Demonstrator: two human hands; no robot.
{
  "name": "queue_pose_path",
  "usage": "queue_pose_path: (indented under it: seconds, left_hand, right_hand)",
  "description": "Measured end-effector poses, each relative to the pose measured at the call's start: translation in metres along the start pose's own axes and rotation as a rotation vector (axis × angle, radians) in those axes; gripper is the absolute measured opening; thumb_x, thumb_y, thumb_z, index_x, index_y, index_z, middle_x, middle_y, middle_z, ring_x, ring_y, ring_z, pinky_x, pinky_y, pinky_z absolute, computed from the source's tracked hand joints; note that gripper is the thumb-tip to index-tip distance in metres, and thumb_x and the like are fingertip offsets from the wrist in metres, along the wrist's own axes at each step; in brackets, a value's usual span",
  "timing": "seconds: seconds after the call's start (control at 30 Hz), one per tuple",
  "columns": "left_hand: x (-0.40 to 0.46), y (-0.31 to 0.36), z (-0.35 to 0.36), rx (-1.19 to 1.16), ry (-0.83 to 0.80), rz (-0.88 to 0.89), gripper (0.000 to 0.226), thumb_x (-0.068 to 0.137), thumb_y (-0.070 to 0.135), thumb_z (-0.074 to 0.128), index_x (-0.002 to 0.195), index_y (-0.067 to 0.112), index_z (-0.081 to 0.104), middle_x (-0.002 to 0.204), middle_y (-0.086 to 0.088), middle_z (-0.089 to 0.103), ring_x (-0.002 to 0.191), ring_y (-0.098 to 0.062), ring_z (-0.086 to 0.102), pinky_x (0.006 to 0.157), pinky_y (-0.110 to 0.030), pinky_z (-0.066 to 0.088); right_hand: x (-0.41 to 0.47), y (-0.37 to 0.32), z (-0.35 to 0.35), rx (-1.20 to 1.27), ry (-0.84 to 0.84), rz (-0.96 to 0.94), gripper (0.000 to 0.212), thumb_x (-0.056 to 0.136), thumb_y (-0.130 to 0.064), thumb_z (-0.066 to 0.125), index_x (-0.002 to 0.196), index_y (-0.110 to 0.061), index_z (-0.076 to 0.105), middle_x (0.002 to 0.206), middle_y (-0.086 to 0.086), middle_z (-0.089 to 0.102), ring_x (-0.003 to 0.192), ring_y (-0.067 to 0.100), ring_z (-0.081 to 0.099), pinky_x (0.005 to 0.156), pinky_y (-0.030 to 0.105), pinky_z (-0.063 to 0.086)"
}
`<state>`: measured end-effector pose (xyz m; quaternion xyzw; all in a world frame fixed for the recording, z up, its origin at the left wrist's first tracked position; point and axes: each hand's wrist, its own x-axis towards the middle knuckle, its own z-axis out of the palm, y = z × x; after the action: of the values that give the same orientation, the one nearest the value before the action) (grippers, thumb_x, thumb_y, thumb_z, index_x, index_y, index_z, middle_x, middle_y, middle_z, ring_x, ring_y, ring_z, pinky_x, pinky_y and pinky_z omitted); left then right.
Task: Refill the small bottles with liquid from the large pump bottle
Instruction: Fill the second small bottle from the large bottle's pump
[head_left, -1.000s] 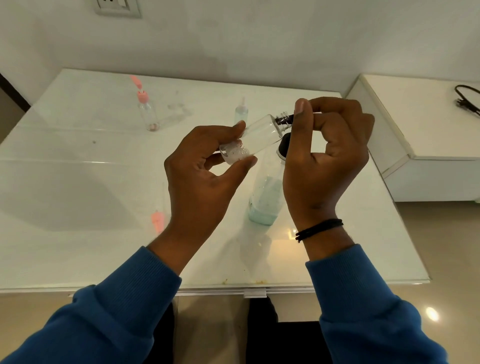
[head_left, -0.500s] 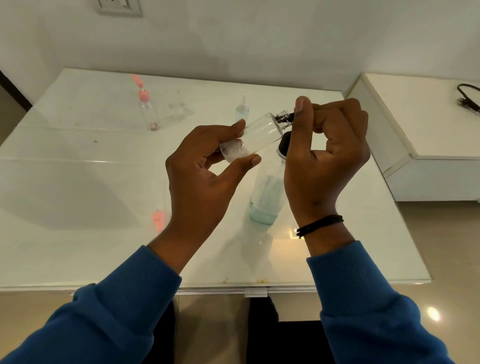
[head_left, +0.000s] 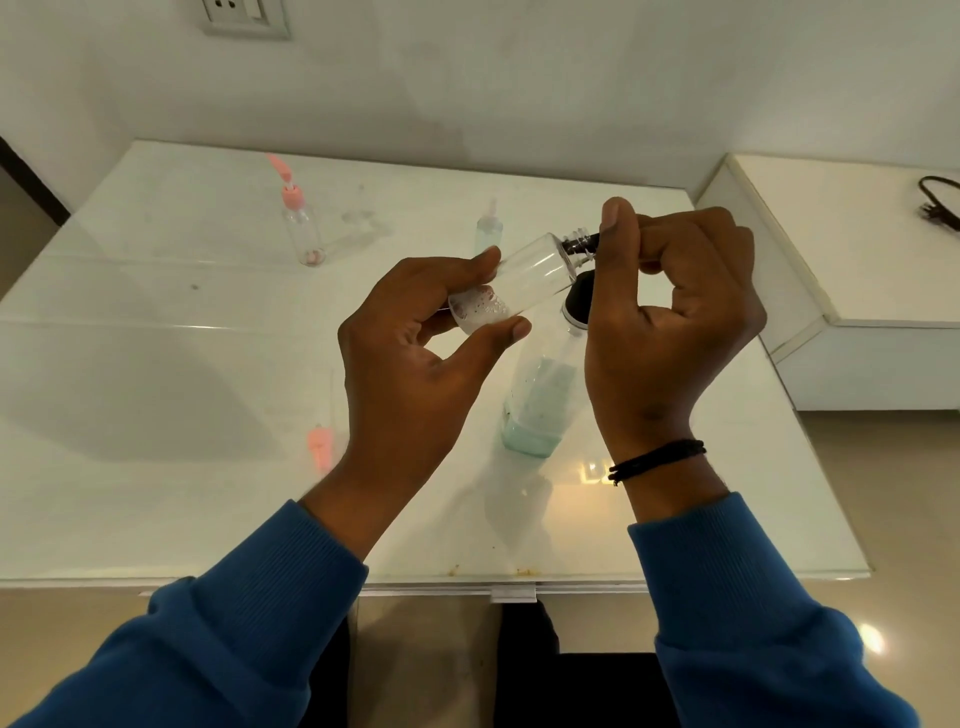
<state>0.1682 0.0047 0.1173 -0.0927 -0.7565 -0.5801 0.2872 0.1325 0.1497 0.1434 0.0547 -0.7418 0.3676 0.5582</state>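
Tilting in the left hand (head_left: 415, 358) grip, the small bottle (head_left: 514, 283) is pinched; liquid may be spilled if the nozzle (head_left: 582, 242), pinched by the right hand (head_left: 670, 322), slips out.

Bare table (head_left: 156, 364) at left; pump bottle (head_left: 540, 405) beneath raised hands.

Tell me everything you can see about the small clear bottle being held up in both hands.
The small clear bottle looks like transparent plastic, cylindrical, with a threaded neck and no cap on. It is held above the table, tilted, base down toward the left and neck up toward the right. A little white foamy liquid sits in the base; the rest is empty. The left hand grips the base between thumb and fingers. The right hand pinches a dark nozzle at the mouth. Behind it stands the large pump bottle.
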Motion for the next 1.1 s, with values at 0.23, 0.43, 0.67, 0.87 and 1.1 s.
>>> queue_pose_path:
  seconds: [0.23, 0.43, 0.67, 0.87, 1.1]
  left_hand:
    - [-0.0003, 0.0007, 0.0002, 0.007, 0.004, -0.002, 0.041, 0.084, 0.017, 0.085, 0.121, 0.007, 0.07, 0.115, -0.005, 0.072, 0.104, -0.02, 0.07, 0.089, -0.028, 0.061]
    - [0.0005, 0.0012, -0.0004, 0.008, 0.002, -0.004, 0.042, 0.084, 0.02, 0.085, 0.121, 0.01, 0.07, 0.117, 0.0, 0.071, 0.107, -0.015, 0.069, 0.09, -0.023, 0.059]
    - [-0.0008, 0.0011, -0.0013, -0.036, 0.02, -0.063, 0.043, 0.082, 0.017, 0.087, 0.119, 0.005, 0.071, 0.116, -0.004, 0.073, 0.106, -0.017, 0.071, 0.09, -0.028, 0.06]
    - [-0.0004, 0.0018, -0.0017, -0.052, 0.027, -0.083, 0.043, 0.081, 0.017, 0.088, 0.119, 0.005, 0.071, 0.116, -0.004, 0.074, 0.105, -0.018, 0.072, 0.089, -0.031, 0.061]
    - [-0.0002, 0.0, -0.0033, -0.007, 0.038, -0.074, 0.042, 0.081, 0.019, 0.088, 0.118, 0.005, 0.072, 0.115, -0.002, 0.074, 0.105, -0.016, 0.072, 0.09, -0.03, 0.061]
  right_hand:
    - [-0.0047, -0.0016, 0.0009, 0.018, 0.013, 0.021, 0.027, 0.095, -0.012, 0.072, 0.069, -0.007, 0.068, 0.075, -0.007, 0.061, 0.07, 0.019, 0.054, 0.061, 0.049, 0.044]
    - [-0.0004, -0.0012, -0.0005, 0.036, -0.008, 0.02, 0.028, 0.095, -0.012, 0.071, 0.068, -0.007, 0.067, 0.075, -0.008, 0.058, 0.069, 0.023, 0.055, 0.06, 0.051, 0.044]
    - [-0.0038, -0.0006, 0.0014, 0.08, 0.009, 0.062, 0.03, 0.095, -0.01, 0.069, 0.066, -0.006, 0.063, 0.073, -0.007, 0.054, 0.068, 0.014, 0.049, 0.059, 0.047, 0.044]
    - [0.0031, -0.0008, 0.0006, 0.07, -0.004, 0.056, 0.033, 0.096, -0.011, 0.069, 0.064, -0.006, 0.062, 0.071, -0.008, 0.054, 0.068, 0.012, 0.048, 0.062, 0.041, 0.043]
    - [-0.0027, -0.0075, 0.0016, 0.06, 0.002, 0.024, 0.031, 0.094, -0.007, 0.069, 0.064, -0.007, 0.065, 0.076, -0.01, 0.057, 0.076, 0.03, 0.054, 0.075, 0.025, 0.037]
